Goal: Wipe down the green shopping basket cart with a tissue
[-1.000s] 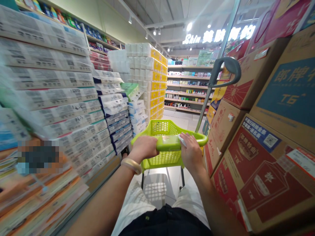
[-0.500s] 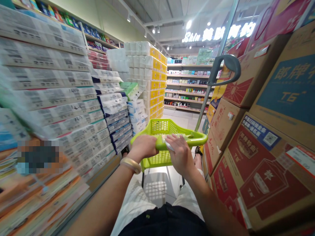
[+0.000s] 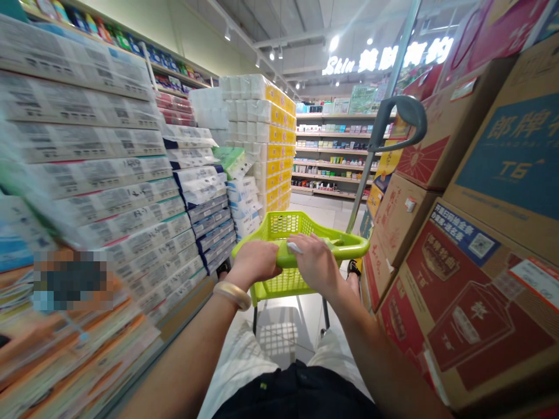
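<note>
A lime green shopping cart (image 3: 301,224) stands in the aisle straight ahead of me. My left hand (image 3: 255,262), with a pale bangle on its wrist, is wrapped round the cart's near rim bar. My right hand (image 3: 315,263) lies on the same bar just to the right of it, pressing a small white cloth or tissue (image 3: 293,248) against the plastic. A grey pull handle (image 3: 404,116) on a metal pole rises from the cart's right side.
Stacked tissue packs (image 3: 109,192) line the left side down to the floor. Cardboard cartons (image 3: 471,256) are piled close on the right. White and yellow paper roll stacks (image 3: 266,134) stand ahead, with shelves (image 3: 336,157) beyond an open tiled floor (image 3: 318,212).
My right hand has slid leftwards along the cart's bar with the white cloth, ending close beside my left hand. The left hand has kept its grip.
</note>
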Available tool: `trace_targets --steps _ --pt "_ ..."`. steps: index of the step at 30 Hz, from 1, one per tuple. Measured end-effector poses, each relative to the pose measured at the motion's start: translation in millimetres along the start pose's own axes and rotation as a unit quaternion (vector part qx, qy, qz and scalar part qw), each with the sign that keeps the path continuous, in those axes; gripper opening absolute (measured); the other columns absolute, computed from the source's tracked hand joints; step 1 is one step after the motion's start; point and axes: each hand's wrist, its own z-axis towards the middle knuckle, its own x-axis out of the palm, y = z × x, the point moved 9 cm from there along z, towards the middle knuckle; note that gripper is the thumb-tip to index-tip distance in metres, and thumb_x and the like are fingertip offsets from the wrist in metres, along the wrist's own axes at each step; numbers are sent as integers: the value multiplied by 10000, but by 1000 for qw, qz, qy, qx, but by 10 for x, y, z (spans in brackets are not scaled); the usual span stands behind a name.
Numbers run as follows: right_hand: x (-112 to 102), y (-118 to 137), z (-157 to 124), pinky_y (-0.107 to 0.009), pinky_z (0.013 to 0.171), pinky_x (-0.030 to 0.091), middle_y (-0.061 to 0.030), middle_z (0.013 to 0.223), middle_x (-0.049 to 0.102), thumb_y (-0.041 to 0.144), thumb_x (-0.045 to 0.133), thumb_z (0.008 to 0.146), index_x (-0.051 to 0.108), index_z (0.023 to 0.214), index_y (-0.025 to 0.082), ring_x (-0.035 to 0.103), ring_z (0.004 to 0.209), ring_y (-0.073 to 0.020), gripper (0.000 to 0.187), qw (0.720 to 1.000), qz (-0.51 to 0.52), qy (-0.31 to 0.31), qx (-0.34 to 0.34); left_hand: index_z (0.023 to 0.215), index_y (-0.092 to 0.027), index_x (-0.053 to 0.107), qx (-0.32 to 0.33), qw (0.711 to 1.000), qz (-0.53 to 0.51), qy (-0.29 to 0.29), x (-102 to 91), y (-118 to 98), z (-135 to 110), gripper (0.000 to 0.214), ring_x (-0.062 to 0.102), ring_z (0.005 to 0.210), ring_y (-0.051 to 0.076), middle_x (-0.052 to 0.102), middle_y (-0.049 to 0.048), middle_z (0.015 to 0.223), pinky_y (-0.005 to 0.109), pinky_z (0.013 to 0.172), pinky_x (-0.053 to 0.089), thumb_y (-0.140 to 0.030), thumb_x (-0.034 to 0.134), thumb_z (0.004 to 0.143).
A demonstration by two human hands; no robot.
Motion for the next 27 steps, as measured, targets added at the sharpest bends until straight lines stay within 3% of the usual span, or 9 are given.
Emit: trace_targets --steps 4,9,14,21,27 --pt "0 -177 148 -347 853 483 -108 886 729 182 419 957 674 832 164 672 871 -226 285 992 -76 63 79 868 -229 710 -1 1000 1 -3 -8 3 -5 267 709 842 300 750 106 889 365 699 521 -405 595 705" --pt "212 24 286 -276 881 461 -72 995 725 208 417 969 681 947 195 652 981 -193 265 988 -71 139 11 883 -215 717 -4 1000 3 -8 -26 4 -9 298 712 828 308 752 116 881 370 689 527 -411 601 691" --pt "300 -181 462 -323 718 492 -174 892 735 246 409 965 718 899 102 693 829 -260 347 967 -108 217 76 882 -215 715 -2 1000 -3 1 -23 -7 -18 285 707 876 309 748 125 909 386 739 530 -408 588 714" --pt "411 -118 574 -274 778 490 -130 1026 740 331 416 978 724 990 158 694 935 -221 354 956 -97 269 62 930 -222 718 -6 1000 -2 4 -4 11 -12 315 708 867 300 747 120 913 378 736 534 -396 586 702" --pt "358 -218 527 -302 795 503 -158 992 739 330 392 992 716 989 118 700 918 -238 387 953 -111 269 87 892 -210 715 0 1000 0 3 -7 -1 -12 304 710 873 320 746 130 899 394 734 539 -406 572 709"
